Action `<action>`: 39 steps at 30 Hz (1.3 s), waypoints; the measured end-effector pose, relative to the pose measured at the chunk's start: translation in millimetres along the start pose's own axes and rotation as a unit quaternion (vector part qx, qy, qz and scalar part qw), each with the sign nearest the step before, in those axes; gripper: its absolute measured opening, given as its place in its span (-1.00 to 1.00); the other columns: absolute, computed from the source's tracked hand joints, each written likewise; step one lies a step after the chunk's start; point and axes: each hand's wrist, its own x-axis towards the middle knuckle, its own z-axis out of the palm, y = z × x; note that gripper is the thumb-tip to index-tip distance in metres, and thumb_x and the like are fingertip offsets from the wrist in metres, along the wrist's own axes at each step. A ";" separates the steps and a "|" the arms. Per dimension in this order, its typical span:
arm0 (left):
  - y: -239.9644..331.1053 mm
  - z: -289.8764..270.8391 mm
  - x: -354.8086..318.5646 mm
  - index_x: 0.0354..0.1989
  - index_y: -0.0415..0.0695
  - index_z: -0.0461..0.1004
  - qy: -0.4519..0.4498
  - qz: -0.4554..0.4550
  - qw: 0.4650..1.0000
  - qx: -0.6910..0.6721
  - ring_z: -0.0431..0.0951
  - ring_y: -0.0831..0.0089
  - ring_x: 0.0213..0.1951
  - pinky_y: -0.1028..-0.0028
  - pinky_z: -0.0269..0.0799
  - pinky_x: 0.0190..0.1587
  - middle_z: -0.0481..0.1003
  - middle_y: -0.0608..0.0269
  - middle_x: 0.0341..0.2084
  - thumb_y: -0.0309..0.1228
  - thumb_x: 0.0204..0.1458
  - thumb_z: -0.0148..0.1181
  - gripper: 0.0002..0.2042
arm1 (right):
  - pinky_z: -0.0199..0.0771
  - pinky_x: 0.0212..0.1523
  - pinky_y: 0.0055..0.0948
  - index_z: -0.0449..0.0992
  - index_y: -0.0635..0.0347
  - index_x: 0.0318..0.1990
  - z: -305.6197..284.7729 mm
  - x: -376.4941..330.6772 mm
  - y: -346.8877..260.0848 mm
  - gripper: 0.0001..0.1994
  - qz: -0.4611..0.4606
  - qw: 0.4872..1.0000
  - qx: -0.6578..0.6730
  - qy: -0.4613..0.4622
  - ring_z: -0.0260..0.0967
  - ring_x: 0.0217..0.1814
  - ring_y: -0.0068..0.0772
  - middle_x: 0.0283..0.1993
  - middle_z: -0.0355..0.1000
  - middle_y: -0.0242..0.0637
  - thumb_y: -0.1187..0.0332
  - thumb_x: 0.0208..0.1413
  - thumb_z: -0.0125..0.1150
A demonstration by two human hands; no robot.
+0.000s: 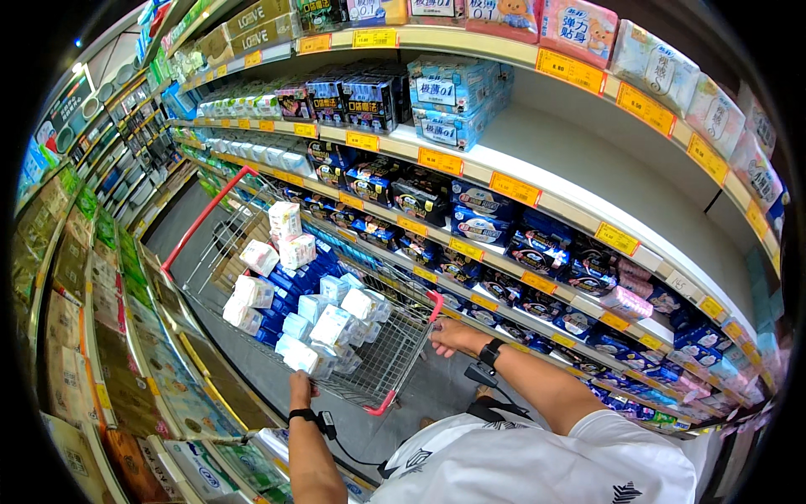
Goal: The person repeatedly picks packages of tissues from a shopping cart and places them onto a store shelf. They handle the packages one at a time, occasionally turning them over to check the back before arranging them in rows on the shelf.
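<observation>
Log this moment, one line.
left hand: at cart rim | right hand: by red corner | cart: white packs, blue packs | grips: unclear

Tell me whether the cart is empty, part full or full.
Part full: white and blue packs lie in the cart, and bare wire mesh shows near the right hand.

A wire shopping cart (406,338) stands on the gray floor (357,427), holding dark blue packs (290,287) and paler packs (333,326). A white shelf (600,134) carries stacked light blue packs (449,94) beside black boxes (367,102).
</observation>
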 end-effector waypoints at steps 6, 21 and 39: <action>8.1 -9.6 22.1 -0.57 -0.32 0.41 -0.019 0.000 1.000 -0.021 0.35 0.36 -0.77 0.35 0.39 -0.72 0.36 0.14 -0.76 -0.34 0.21 -0.17 -0.63 | 0.46 -0.34 -0.66 0.35 0.24 0.15 -45.1 -66.3 -89.3 -0.61 -0.073 0.995 0.062 -0.029 0.42 -0.31 -0.65 -0.23 0.44 -0.41 0.20 0.28 0.11; 72.2 -33.7 52.0 -0.09 -0.37 0.45 0.231 0.170 0.930 0.230 0.55 0.27 -0.44 0.33 0.39 -0.54 0.51 -0.01 -0.41 -0.02 0.27 0.01 -0.48 | 0.56 -0.08 -0.48 0.25 0.40 0.25 -181.4 -133.7 -237.0 -0.52 -0.368 0.919 0.064 0.126 0.51 -0.05 -0.40 -0.03 0.50 -0.09 0.28 0.29 0.11; 501.2 320.8 -98.8 0.47 -0.36 -0.13 -0.081 0.479 0.874 -0.014 0.18 -0.10 0.38 0.14 0.21 0.34 0.06 -0.47 0.36 0.21 0.01 0.31 0.10 | 0.36 0.28 -0.18 0.11 0.52 0.35 -222.7 -85.3 -280.5 -0.22 -0.371 0.881 -0.041 0.289 0.33 0.32 0.06 0.35 0.21 0.27 0.08 0.15 0.19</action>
